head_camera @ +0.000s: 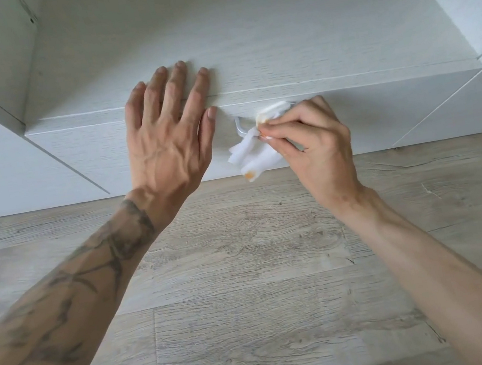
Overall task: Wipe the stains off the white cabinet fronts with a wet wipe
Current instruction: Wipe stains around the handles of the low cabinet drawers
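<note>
I see one crumpled white wet wipe (256,156), with two orange stains, pinched in my right hand (312,142) at one curved metal handle (240,127) on the wood-grained cabinet front (364,112). My left hand (167,131) lies flat, fingers (175,82) spread, holding nothing.

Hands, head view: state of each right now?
Left hand: open, flat on the cabinet top, holding nothing.
Right hand: closed, pinching the wet wipe at the drawer handle.

Two hands (168,140) (313,145), one wipe (253,156), one handle (240,127).
</note>
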{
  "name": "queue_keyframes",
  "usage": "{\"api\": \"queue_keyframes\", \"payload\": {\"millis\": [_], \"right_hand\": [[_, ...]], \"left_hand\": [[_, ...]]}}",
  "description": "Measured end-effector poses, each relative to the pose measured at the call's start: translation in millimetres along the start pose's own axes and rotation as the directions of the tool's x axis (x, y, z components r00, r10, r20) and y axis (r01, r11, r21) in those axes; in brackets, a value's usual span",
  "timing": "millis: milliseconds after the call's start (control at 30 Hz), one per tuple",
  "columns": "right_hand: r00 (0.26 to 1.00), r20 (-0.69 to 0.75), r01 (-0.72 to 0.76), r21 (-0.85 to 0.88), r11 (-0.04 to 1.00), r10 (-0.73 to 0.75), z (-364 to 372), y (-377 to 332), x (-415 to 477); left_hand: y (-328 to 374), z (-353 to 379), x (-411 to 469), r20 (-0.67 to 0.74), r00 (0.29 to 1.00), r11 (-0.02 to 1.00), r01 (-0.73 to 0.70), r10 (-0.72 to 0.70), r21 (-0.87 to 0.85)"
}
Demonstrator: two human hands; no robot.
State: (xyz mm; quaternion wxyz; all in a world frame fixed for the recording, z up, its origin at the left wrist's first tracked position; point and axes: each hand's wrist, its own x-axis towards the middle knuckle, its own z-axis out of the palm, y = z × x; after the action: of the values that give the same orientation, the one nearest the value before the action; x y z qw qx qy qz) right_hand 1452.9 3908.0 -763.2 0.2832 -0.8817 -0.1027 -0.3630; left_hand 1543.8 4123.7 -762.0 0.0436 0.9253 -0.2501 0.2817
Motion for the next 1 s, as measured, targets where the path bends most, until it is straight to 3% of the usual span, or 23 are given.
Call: {"api": "queue_keyframes", "payload": {"millis": [233,433,667,867,1000], "right_hand": [[0.999,-0.038,-0.016,-0.075,0.997,0.014,-9.8,5.7,-4.9],[0.996,0.045,0.075,-0.053,0.996,-0.073,4.3,-1.0,6.7],[0.995,-0.054,-0.085,-0.068,0.994,0.081,-18.5,-1.2,-3.1],[0.999,0.042,-0.02,-0.035,0.999,0.021,-10.5,-16.3,3.8],[0.999,-0.007,-0.035,-0.047,0.998,0.034,-7.0,-13.4,-1.7]], "left_hand": [[0.4,0.0,-0.2,0.01,1.0,1.0,0.004,-0.004,0.0],[0.3,-1.1,0.0,0.015,1.0,1.0,-0.002,0.001,0.01],[-0.2,-0.6,0.1,0.015,1.0,1.0,0.004,-0.004,0.004],[0.5,-0.8,0.0,0.007,1.0,1.0,0.003,-0.003,0.009],[0.7,-0.6,-0.2,0.01,1.0,1.0,0.008,-0.008,0.01]]}}
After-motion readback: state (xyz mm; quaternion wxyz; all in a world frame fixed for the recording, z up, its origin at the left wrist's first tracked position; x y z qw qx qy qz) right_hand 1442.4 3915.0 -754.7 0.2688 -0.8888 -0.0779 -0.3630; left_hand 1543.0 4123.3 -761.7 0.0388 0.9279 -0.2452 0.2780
